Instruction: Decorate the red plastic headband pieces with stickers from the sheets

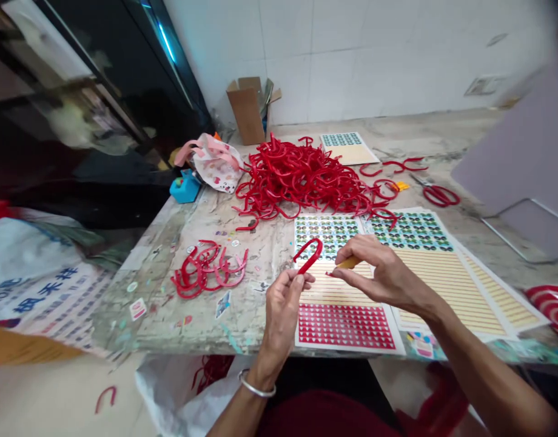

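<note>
My left hand (282,298) pinches one end of a thin, glossy red U-shaped band (313,257), with its curve pointing up and away. To its right, my right hand (374,264) is closed, with a small yellow piece (349,262) between its fingers; a tiny red bit shows at the thumb tip. Both hands hover over a sticker sheet (345,325) with rows of green-blue pictures, yellow strips and red squares with white marks. More sticker sheets (447,285) overlap to the right. A small group of red bands (208,270) lies left of my hands.
A big heap of red bands (301,173) covers the table's middle. Behind it stand a cardboard box (247,112) and another sheet (352,153). Red-handled scissors (438,194) lie right; a cloth pouch (215,162) and blue dispenser (185,187) sit left. One band (107,397) is on the floor.
</note>
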The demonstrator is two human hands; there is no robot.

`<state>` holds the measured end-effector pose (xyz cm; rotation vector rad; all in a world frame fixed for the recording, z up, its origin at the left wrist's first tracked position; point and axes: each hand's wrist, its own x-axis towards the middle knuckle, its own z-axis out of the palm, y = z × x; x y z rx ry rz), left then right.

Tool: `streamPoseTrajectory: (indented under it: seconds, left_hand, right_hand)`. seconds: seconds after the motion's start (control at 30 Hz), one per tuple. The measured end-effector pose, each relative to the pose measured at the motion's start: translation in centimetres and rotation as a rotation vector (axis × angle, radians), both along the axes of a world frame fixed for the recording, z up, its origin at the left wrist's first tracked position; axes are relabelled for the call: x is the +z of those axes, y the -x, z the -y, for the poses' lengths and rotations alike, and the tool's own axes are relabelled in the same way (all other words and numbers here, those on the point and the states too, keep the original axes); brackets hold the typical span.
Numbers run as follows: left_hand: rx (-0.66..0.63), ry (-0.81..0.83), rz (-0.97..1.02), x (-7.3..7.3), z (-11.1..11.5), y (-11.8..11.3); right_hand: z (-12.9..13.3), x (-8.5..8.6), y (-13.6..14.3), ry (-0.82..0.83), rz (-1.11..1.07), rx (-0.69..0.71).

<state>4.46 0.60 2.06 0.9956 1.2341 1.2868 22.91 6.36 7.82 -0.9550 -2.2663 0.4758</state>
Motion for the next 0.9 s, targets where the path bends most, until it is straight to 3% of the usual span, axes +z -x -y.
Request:
streamPoseTrajectory:
  seconds: [0.1, 0.23, 0.37, 0.47, 0.63, 0.7, 0.77, 0.9]
  left_hand:
    - [-0.069, -0.034, 0.099, 1.3, -0.6, -0.1]
    - [-0.074, -0.051, 0.118, 1.5, -0.8, -0.5]
    - [-0.006, -0.054, 0.082, 1.1, -0.8, -0.8]
    - [0.053, -0.072, 0.114, 1.1, -1.1, -0.7]
    - [0.059, -0.088, 0.244, 1.4, -1.7, -0.6]
    - [0.036, -0.084, 0.296, 1.4, -1.7, -0.8]
    - [0.021, -0.071, 0.316, 1.4, -1.5, -1.2]
    - [0.003, -0.029, 0.311, 1.1, -0.9, -1.9]
  right_hand:
    - [0.0, -0.2, 0.8, -0.045, 0.082, 0.056]
    - [-0.2, -0.2, 1.3, -0.095, 0.188, 0.075]
    - [-0.2, -0.3, 1.5, -0.239, 0.336, -0.128]
    - [0.1, -2.0, 1.0, -0.248, 0.320, -0.301]
    - [2.1, -8.2, 0.4, 0.096, 0.173, -0.272]
    - [3.2, -9.8, 0.9, 0.199, 0.039, -0.248]
    - [3.9, -10.2, 1.8, 0.389, -0.194, -0.236]
    - [4.0, -9.1, 3.9, 0.815, -0.785, -0.232]
